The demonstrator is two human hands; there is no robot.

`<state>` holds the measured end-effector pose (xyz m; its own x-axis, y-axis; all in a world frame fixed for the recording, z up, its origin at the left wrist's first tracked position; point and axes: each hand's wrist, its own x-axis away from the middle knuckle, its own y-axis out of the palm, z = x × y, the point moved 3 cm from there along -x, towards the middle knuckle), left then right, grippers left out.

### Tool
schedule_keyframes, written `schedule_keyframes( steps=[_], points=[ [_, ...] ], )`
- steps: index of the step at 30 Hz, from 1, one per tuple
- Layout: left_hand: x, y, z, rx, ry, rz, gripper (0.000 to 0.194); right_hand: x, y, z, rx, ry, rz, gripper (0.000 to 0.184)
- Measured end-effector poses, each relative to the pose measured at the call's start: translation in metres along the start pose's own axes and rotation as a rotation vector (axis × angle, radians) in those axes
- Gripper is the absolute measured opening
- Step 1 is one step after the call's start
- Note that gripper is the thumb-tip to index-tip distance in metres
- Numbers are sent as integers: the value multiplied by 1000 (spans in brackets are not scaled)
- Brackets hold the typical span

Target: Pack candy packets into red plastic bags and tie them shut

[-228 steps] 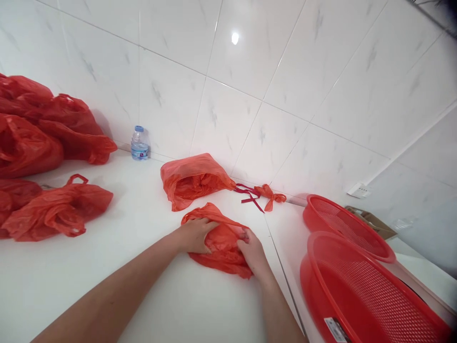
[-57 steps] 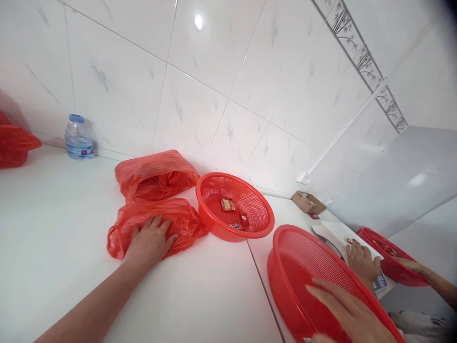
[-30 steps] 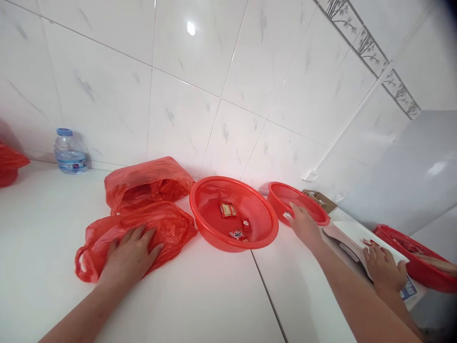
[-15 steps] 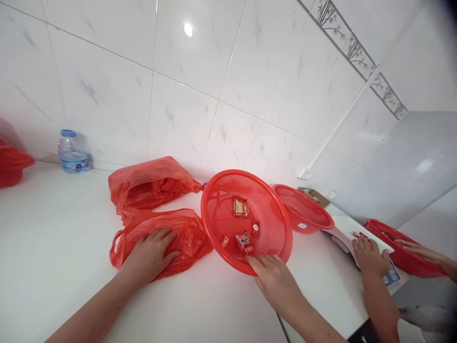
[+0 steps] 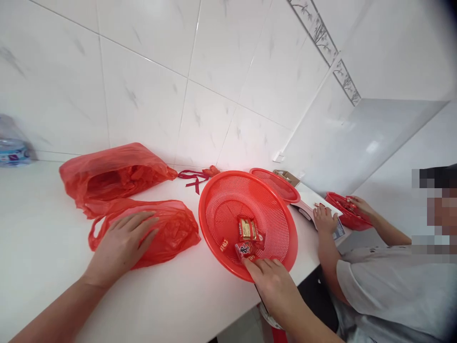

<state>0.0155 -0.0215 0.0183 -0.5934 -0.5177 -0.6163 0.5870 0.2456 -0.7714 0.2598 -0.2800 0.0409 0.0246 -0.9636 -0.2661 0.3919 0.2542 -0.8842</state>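
Observation:
My left hand (image 5: 124, 243) lies with fingers stretched over a red plastic bag (image 5: 174, 231) on the white table. By its near rim, my right hand (image 5: 273, 283) grips a red perforated plastic basket (image 5: 217, 209), thumb inside and the other fingers at the edge. The basket tilts toward me. Inside are a few small wrapped packets, among them a red and gold packet (image 5: 247, 229), a packet with black lettering (image 5: 244, 248) and a small red one (image 5: 223, 244) at the left. A second red plastic bag (image 5: 117, 166), its mouth open, lies behind the first.
A water bottle (image 5: 14, 147) stands at the far left by the tiled wall. Dark red ribbon (image 5: 194, 177) lies behind the basket. To the right are another red basket (image 5: 276, 183), a white scale (image 5: 307, 209) and a co-worker (image 5: 378, 281) with one hand in a further basket (image 5: 352, 216).
My view has turned right, bringing the co-worker's body into sight. The basket in my right hand has shifted a little, uncovering the ribbon. The co-worker's right-side hand has moved over the packets in their basket.

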Motion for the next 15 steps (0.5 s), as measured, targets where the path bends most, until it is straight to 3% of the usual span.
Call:
schedule_keyframes(
  steps=[6,10,12,15],
  points=[
    [3,-2,-4,-20,28,60,35,7,-21,22,-166,79,-182,49],
    [3,0,-4,8,28,73,32,4,-40,53,-583,130,-320,40],
    [4,3,-4,33,21,61,31,-3,-41,74,-776,180,-362,42],
    [4,6,-5,62,6,38,30,-19,-22,105,-762,291,-403,58]
  ],
)
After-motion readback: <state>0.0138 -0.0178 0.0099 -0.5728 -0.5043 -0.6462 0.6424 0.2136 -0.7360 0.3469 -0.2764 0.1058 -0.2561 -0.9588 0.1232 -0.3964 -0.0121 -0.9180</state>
